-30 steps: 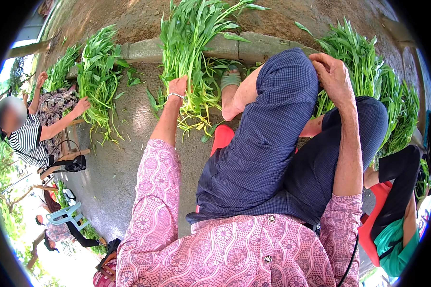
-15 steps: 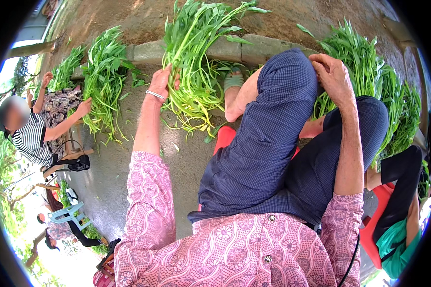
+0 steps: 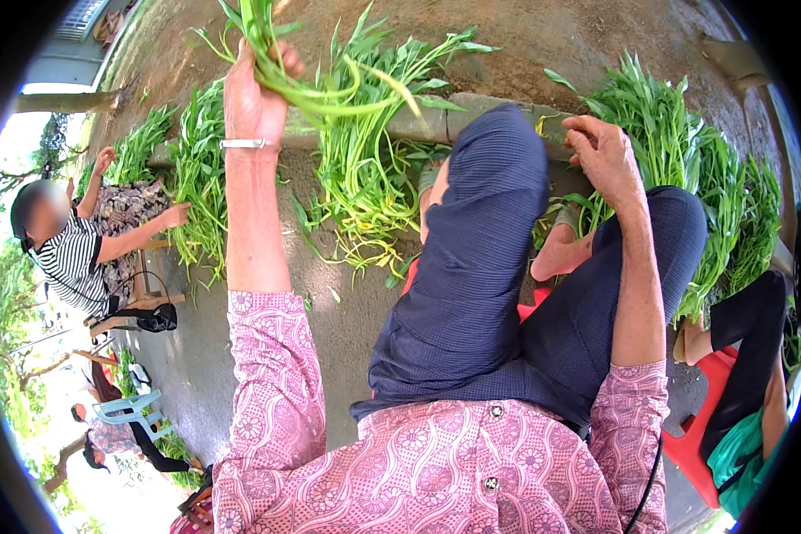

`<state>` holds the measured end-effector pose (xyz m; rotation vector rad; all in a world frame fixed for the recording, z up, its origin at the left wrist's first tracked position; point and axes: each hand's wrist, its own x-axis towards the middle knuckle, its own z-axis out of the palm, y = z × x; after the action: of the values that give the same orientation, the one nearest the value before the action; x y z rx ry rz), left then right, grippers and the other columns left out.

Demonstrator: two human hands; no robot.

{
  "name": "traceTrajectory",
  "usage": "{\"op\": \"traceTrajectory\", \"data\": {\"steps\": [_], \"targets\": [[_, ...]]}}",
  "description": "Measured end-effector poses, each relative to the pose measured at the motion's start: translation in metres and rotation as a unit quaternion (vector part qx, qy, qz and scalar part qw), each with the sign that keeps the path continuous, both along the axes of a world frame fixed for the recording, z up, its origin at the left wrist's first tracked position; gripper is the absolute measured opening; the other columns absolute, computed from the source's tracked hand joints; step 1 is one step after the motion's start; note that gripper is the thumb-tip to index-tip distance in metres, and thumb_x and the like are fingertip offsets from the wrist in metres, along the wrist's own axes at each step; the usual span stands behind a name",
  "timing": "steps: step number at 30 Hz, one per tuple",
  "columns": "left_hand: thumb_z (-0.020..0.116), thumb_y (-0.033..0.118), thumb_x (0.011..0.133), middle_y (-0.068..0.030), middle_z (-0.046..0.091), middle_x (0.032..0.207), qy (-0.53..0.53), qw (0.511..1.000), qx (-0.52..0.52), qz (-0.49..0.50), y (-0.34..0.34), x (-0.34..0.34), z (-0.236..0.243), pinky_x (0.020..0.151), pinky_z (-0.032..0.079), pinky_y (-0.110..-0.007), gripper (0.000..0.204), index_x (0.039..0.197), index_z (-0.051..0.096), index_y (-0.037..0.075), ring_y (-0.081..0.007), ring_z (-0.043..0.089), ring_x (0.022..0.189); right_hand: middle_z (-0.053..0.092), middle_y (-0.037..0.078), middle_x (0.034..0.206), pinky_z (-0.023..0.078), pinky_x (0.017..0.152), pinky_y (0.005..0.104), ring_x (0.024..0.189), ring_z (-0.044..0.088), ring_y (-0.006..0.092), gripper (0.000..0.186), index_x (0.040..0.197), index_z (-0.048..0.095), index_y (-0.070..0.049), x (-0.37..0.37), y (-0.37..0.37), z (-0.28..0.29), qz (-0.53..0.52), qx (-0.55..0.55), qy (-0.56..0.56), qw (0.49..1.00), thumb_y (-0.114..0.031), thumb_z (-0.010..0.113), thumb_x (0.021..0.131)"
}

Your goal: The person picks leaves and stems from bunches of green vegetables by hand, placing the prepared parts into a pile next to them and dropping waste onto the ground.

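Note:
My left hand [image 3: 256, 93] is raised at the upper left, its fingers closed round several long green stems of water spinach [image 3: 316, 102]. The pale stem ends curve to the right, and the upper part runs off the top edge. Below and to the right of that hand, a heap of water spinach [image 3: 369, 169] lies across the stone kerb, some of its leaves and stems yellowed. My right hand [image 3: 603, 165] hovers by my right knee, fingers loosely bent and apart, with nothing visible in them. Beside it lies another leafy heap [image 3: 667, 133].
At the left a seated person in a striped top [image 3: 71, 254] reaches to another pile of greens [image 3: 202, 169]. A pale blue plastic chair [image 3: 126, 409] stands behind. Someone in green [image 3: 752, 454] sits at the right on a red stool [image 3: 705, 427]. The kerb [image 3: 472, 109] crosses ahead.
My left hand has risen up and left from the middle heap, lifting several stems away. My right hand has come off my knee, and my legs have shifted slightly.

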<state>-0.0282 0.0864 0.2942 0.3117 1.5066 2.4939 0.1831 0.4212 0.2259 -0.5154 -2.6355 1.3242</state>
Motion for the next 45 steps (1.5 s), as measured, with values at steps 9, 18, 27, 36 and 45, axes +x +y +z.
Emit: {"op": "traceTrajectory", "data": {"steps": [9,18,27,36,45], "targets": [[0.050,0.020,0.095,-0.0155,0.061,0.087,-0.012,0.971,0.116,-0.206,0.112,-0.015,0.012,0.090,0.047,-0.046,0.023,0.098,0.056,-0.003,-0.0285,0.060,0.086,0.067,0.007,0.073,0.050,0.059,0.0234,0.061,0.062,0.0099,0.020,0.099,0.066,0.001,0.004,-0.008,0.022,-0.087,-0.100,0.148,0.980,-0.009,0.053,0.087],[0.052,0.025,0.094,-0.0140,0.060,0.084,-0.119,0.968,0.094,-0.199,0.189,0.070,-0.040,0.079,0.052,-0.045,0.023,0.093,0.054,0.002,-0.0273,0.062,0.081,0.063,0.011,0.087,0.051,0.066,0.0318,0.073,0.062,0.0202,0.023,0.100,0.064,-0.001,0.006,-0.030,0.028,0.005,-0.037,0.231,0.972,-0.009,0.063,0.078],[0.055,0.033,0.093,-0.0096,0.060,0.085,-0.171,0.948,0.157,-0.217,0.203,0.095,-0.055,0.088,0.049,-0.042,0.032,0.107,0.055,0.004,-0.0290,0.061,0.092,0.061,0.014,0.082,0.047,0.067,0.0425,0.074,0.061,0.0332,0.020,0.087,0.061,-0.004,0.000,-0.043,0.011,0.013,0.015,0.111,0.994,-0.020,0.066,0.075],[0.049,0.023,0.092,-0.0188,0.059,0.111,-0.134,0.945,0.149,-0.258,0.193,0.088,-0.059,0.098,0.041,-0.042,0.033,0.116,0.050,0.000,-0.0323,0.054,0.110,0.052,0.000,0.056,0.037,0.048,0.0248,0.053,0.045,0.0050,0.017,0.082,0.062,0.003,0.001,-0.037,0.006,-0.030,-0.091,0.119,0.988,-0.015,0.062,0.084],[0.058,0.005,0.085,-0.0098,0.066,0.092,-0.126,0.959,0.067,-0.243,0.183,0.085,-0.060,0.064,0.053,-0.029,0.012,0.097,0.060,0.003,-0.0169,0.064,0.080,0.054,0.005,0.056,0.039,0.048,0.0284,0.051,0.046,0.0087,0.018,0.087,0.065,0.002,0.001,-0.035,0.000,-0.028,-0.164,0.135,0.977,-0.014,0.063,0.081]]}}
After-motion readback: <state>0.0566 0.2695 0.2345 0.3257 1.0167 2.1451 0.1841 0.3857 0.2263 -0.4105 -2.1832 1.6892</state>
